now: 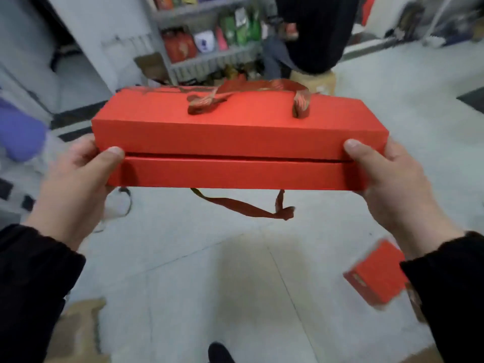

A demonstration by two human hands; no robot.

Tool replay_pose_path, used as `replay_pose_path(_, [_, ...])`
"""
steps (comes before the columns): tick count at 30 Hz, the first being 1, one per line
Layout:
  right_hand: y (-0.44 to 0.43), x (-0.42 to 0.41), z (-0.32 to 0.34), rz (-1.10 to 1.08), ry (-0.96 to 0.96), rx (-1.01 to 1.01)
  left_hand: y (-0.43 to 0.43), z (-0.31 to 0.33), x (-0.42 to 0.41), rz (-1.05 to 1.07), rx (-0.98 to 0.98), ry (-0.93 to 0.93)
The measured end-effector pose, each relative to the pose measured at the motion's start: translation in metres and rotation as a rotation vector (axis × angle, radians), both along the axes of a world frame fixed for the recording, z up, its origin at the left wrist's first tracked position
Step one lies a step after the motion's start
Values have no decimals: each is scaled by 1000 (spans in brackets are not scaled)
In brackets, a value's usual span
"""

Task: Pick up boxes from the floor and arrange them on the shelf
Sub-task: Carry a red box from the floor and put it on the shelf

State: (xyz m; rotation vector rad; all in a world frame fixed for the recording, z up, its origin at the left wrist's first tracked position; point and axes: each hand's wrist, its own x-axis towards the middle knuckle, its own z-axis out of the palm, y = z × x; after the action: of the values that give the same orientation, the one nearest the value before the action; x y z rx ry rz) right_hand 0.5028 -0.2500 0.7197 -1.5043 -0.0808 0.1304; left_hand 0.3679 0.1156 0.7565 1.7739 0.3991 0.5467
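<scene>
So both hands are on one long red box (235, 142), held up in the air in front of the body, well above the floor (209, 271). The left hand (76, 184) has the left end and the right hand (387, 184) has the right end, each closed around its end with the thumb lying on the near side face right by the dark seam where the lid meets the base, and the other fingers tucked behind or under where I can't see them. The box sits roughly level, tilted a little so its top face shows. On that top there's a dark red ribbon handle (251, 98) flopped over, and another ribbon strip (251, 205) dangles loose below the bottom edge. Black sleeves cover both wrists. Down on the pale tiled floor, near the right forearm, lies a small red box (374, 273), blurry and sitting at an angle. Some brown cardboard (78, 328) is at the lower left, and the tip of a dark shoe (220, 353) pokes in at the bottom edge. Farther back stands a grey shelf (207, 58) already holding red, white and green packages, with more stuff piled at its foot. Just right of it a person in dark clothes (311, 35) is sitting on a tan box or stool. Something purple (18, 129) is at the far left, too blurred to tell what it is.
</scene>
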Motion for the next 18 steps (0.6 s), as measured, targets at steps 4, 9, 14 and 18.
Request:
replay_pose_path(4, [137,-7,53,320,-92,22,84,22,-119,283,-49,-62])
replay_pose_path(9, [305,-57,93,694,-135,65,133,41,-260,673,18,-69])
replay_pose_path(14, [433,-121,97,969,-132,127,131,52,-373,1020,50,-74])
replay_pose_path(18, [499,-175,99,1245,-138,154,102,57,-431,1255,42,-150])
